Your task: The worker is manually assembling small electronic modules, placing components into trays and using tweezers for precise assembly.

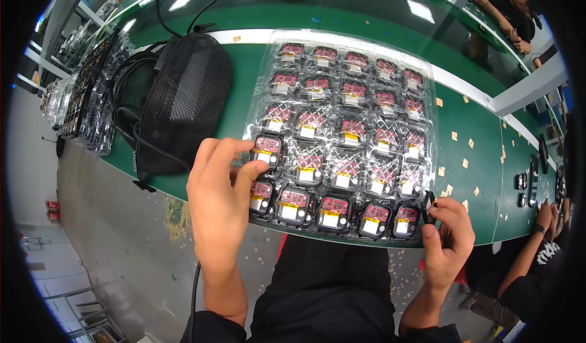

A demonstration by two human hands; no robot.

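A clear plastic tray holds rows of small square black housings, each with a red circuit board, a yellow strip and a white block. My left hand pinches one housing between thumb and forefinger at the tray's left side, in the second row from the front. Whether it is lifted from its pocket I cannot tell. At the tray's front right corner, my right hand grips a small black piece, seen nearly edge-on. Beside that piece lies the front row's rightmost housing.
A black mesh bag with cables stands left of the tray on the green table. Stacked clear trays rise farther left. Small tan scraps lie to the right. Other people work at the far right and behind the bench.
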